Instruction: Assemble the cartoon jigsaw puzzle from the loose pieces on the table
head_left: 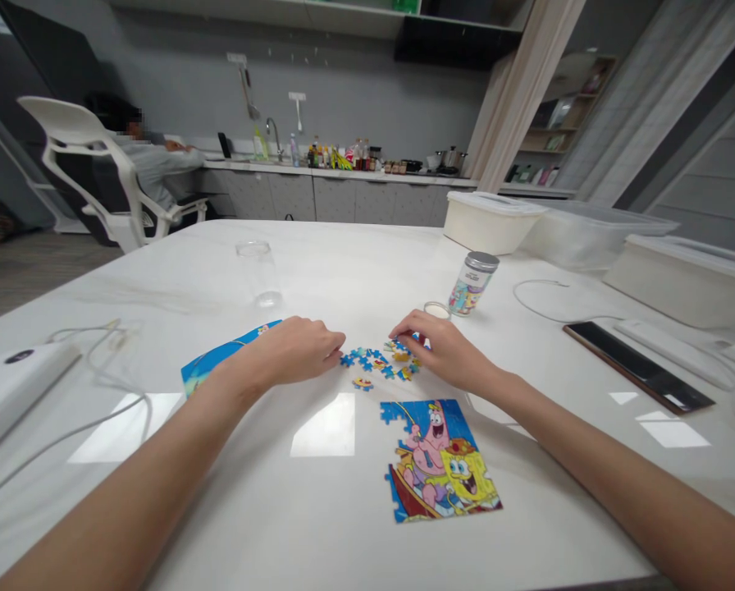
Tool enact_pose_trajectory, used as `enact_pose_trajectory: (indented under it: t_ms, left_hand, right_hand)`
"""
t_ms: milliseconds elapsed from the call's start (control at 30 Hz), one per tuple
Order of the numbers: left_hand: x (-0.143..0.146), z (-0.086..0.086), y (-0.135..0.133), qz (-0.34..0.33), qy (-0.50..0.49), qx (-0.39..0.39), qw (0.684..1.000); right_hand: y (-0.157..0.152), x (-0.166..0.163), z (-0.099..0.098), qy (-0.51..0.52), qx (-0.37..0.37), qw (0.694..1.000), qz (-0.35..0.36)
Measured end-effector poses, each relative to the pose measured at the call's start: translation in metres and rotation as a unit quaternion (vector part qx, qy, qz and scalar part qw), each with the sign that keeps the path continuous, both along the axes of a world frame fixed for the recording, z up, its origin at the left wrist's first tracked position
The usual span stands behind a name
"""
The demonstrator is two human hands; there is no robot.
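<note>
A partly assembled cartoon jigsaw puzzle [440,461] lies on the white table [343,271] in front of me. Beyond it is a scatter of several loose blue puzzle pieces [376,364]. My left hand [299,350] rests at the left edge of the scatter, fingers curled together with the fingertips touching a piece. My right hand [441,349] lies over the right side of the scatter, fingers bent and pinched down on the pieces. A blue picture card [220,358] lies partly under my left wrist.
A small tin with a metal lid [472,284] and a clear lid [436,309] stand behind my right hand. A clear tube [258,272], a dark phone [636,365], cables, white storage boxes [494,220] and a white device [11,386] surround. A person sits in a chair [90,164] far left.
</note>
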State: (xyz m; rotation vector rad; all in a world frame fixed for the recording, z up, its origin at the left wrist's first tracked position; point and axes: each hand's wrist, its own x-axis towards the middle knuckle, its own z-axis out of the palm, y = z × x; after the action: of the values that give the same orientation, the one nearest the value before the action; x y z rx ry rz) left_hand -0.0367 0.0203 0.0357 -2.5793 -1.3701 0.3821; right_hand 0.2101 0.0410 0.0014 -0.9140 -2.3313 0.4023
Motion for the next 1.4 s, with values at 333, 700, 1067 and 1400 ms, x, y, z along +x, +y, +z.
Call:
enact_pose_trajectory:
  t_ms: [333, 700, 1067, 1400]
  left_hand:
    - [0.000, 0.001, -0.002, 0.005, -0.008, -0.020, 1.000]
    - [0.003, 0.001, -0.003, 0.029, -0.006, -0.046, 0.998]
    - [0.002, 0.004, -0.004, 0.021, -0.011, -0.050, 0.998]
    - [0.001, 0.002, -0.004, 0.004, -0.023, -0.045, 0.999]
  right_hand:
    - [0.020, 0.016, -0.009, 0.102, -0.110, 0.972, -0.182]
    - [0.031, 0.038, -0.004, -0.061, -0.085, 0.967, -0.234]
    - [0.033, 0.037, -0.011, -0.094, -0.048, 0.982, -0.158]
    - [0.031, 0.036, -0.009, -0.117, -0.049, 0.983, -0.136]
